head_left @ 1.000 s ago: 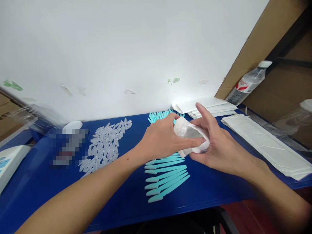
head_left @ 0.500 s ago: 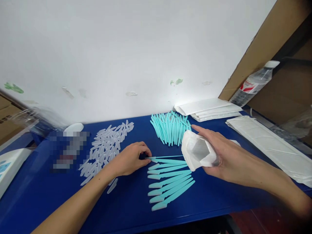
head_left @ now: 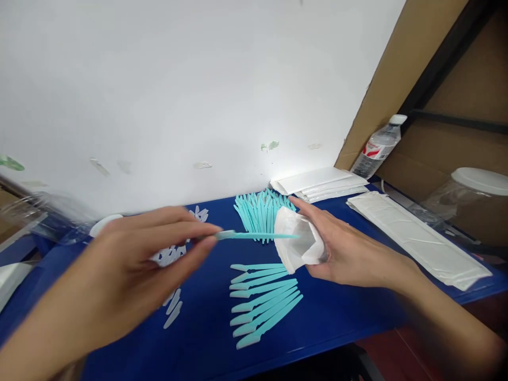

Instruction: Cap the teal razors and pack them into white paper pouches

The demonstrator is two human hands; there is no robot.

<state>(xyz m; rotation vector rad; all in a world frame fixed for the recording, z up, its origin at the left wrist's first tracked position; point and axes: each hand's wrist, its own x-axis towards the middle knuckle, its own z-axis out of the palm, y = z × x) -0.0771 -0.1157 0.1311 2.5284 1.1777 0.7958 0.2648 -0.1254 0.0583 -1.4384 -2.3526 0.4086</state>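
Observation:
Between thumb and fingers, my left hand (head_left: 135, 270) pinches a turquoise eyebrow razor (head_left: 254, 236) by its capped end. The razor lies level, its handle tip at the mouth of a white padded envelope (head_left: 289, 254). My right hand (head_left: 345, 246) grips that envelope from the right and keeps its mouth open toward me; its inside is partly hidden. Below, several capped eyebrow razors (head_left: 264, 307) lie fanned out in a row. A pile of turquoise razors (head_left: 257, 214) sits behind. Clear blade caps (head_left: 173, 316) lie partly hidden behind my left hand.
A blue table (head_left: 198, 349) runs along a white wall. Stacked white envelopes (head_left: 317, 182) lie at the back, and another padded envelope (head_left: 416, 238) lies at right. A water bottle (head_left: 379, 148) leans against cardboard (head_left: 369, 100). A lidded clear jar (head_left: 476, 185) stands far right.
My left hand has lifted a razor off the top of the row and brought it up to the envelope's mouth. My right hand still holds the envelope. The view has shifted slightly.

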